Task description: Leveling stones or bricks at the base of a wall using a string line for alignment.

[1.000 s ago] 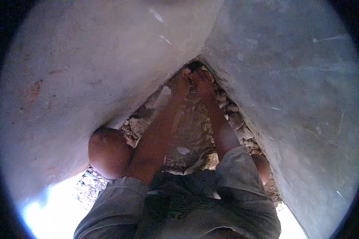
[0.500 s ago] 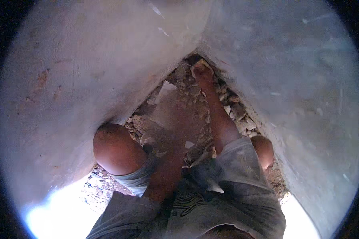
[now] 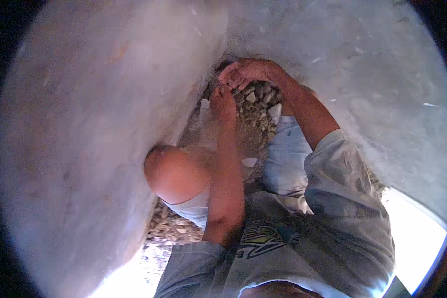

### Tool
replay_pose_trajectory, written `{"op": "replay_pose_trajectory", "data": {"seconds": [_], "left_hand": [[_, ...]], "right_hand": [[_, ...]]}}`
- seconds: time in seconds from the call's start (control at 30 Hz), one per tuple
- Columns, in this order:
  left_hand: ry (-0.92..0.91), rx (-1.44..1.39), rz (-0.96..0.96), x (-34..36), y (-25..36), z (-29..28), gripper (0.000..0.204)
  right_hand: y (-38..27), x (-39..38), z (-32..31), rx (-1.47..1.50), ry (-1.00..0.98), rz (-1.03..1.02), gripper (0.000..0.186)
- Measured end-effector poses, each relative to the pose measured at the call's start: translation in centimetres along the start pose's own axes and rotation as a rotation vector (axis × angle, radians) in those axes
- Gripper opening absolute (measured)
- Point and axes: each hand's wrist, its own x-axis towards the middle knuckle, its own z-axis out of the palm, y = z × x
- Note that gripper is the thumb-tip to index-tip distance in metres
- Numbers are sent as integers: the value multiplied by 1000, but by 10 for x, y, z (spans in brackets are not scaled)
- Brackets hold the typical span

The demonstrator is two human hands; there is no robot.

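Observation:
Both my hands are together low in the corner where two plastered walls meet. My right hand (image 3: 253, 71) arches in from the right. Its fingers curl down and leftward around something too blurred to name. Just below them, my left hand (image 3: 223, 102) reaches up with bent fingers, its fingertips pinched close to the right hand's. What the left fingers hold, if anything, is hidden. Beneath the right hand and beside the left lie loose broken stones (image 3: 251, 97), and a larger pale stone (image 3: 275, 113) sits closer to me.
The left wall (image 3: 94, 109) and right wall (image 3: 382, 84) hem in both arms. My bare knee (image 3: 176, 169) rises beside the left wall, and my clothed right leg (image 3: 286, 154) borders the rubble. A white fragment (image 3: 249, 162) lies between my legs.
My left hand has come forward from a blur over the ground to meet the right hand in the corner. My right elbow has swung outward, and the view has shifted.

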Motion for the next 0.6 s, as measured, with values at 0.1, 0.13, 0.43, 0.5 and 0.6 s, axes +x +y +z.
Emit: {"op": "replay_pose_trajectory", "data": {"seconds": [0.1, 0.13, 0.43, 0.5, 0.6], "left_hand": [[-32, 12, 95, -11, 12, -20, 42], [-61, 25, 168, -8, 11, -31, 43], [-5, -350, -73, -20, 33, -52, 35], [-7, -377, -93, -26, 46, -48, 35], [8, -391, -65, -25, 42, -34, 33]], "right_hand": [[-13, 0, -15, -201, -133, -116, 45], [-28, 4, -6, -227, -153, -124, 45], [-12, -18, -1, -120, -169, -60, 31], [-16, -28, -7, -189, -93, -94, 22], [-11, -40, -21, -24, -142, -121, 20]]}}
